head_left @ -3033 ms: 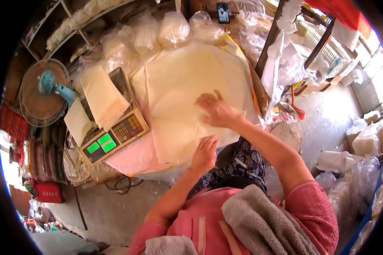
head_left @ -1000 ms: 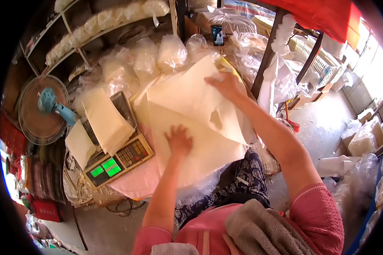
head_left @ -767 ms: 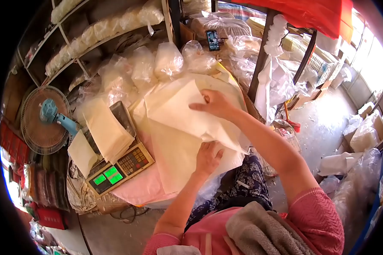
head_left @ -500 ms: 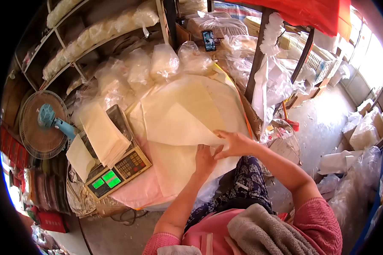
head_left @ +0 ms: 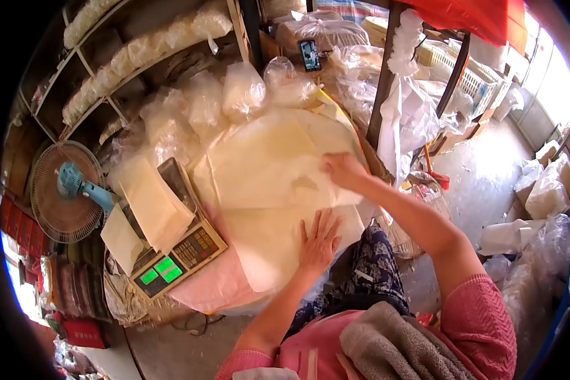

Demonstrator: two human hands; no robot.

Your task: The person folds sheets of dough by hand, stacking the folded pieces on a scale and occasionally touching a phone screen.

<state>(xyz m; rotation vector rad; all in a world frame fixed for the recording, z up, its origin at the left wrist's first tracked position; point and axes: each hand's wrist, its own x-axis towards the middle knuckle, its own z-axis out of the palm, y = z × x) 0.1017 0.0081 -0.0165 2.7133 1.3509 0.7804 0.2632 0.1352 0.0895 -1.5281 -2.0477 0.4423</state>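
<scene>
Pale yellow sheets [head_left: 259, 183] lie over a round work surface in front of me. My left hand [head_left: 318, 244] rests flat on the lower part of the sheets with its fingers spread. Farther up and to the right, my right hand [head_left: 343, 170] is closed at the right side of the top sheet, and whatever its fingers hold is too blurred to make out. Left of the sheets, a digital scale [head_left: 210, 246] with green displays carries a stack of folded pale sheets [head_left: 155, 206].
Filled clear plastic bags [head_left: 244, 92] line the far edge of the surface. A phone [head_left: 310, 56] stands behind them. On the left is a fan [head_left: 68, 190]; a dark post [head_left: 386, 82] rises at the right. Wrapped bundles [head_left: 546, 190] lie at the far right.
The folded-over sheet now lies nearly flat. My right hand has moved up, away from my left hand. The fingers of my left hand have spread on the sheets.
</scene>
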